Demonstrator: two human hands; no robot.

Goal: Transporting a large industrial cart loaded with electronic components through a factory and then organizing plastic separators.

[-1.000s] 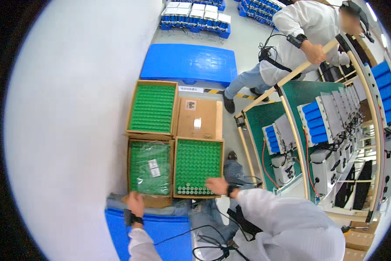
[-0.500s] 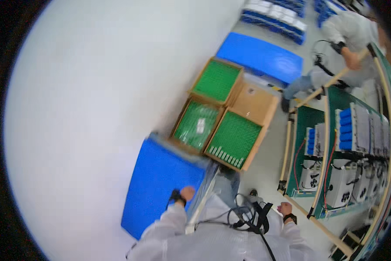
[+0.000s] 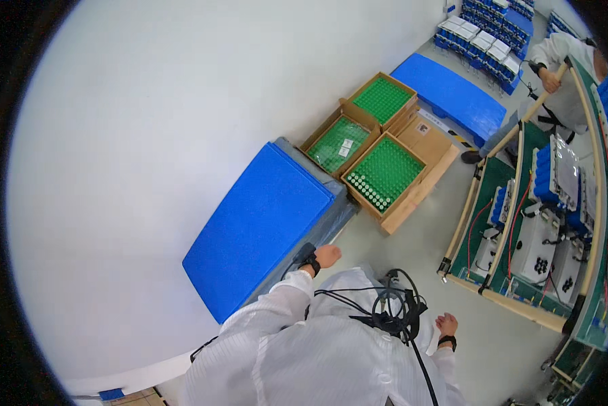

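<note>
My left hand (image 3: 327, 256) hangs loosely curled beside the near corner of a blue-topped stack (image 3: 256, 223) with dark wrapped sides, with nothing seen in it. My right hand (image 3: 446, 324) is low at my right side, its fingers a little apart, holding nothing. Both wrists wear black bands. Ahead stand open cardboard boxes with green gridded inserts. The nearest box (image 3: 388, 169) has several pale round cells along its lower left side. Another box (image 3: 341, 143) is covered with clear film and white labels. The farthest box (image 3: 385, 100) shows only green grid.
At right stands a tube-framed rack (image 3: 469, 223) holding blue battery packs (image 3: 551, 179), white cased units and red cables. A co-worker's hand (image 3: 551, 82) grips its frame. A blue platform (image 3: 453, 91) lies beyond the boxes, and a cable bundle (image 3: 398, 308) hangs at my front.
My view has turned, so the boxes and blue stack sit further up the picture. My left hand is now beside the stack's corner rather than over its top.
</note>
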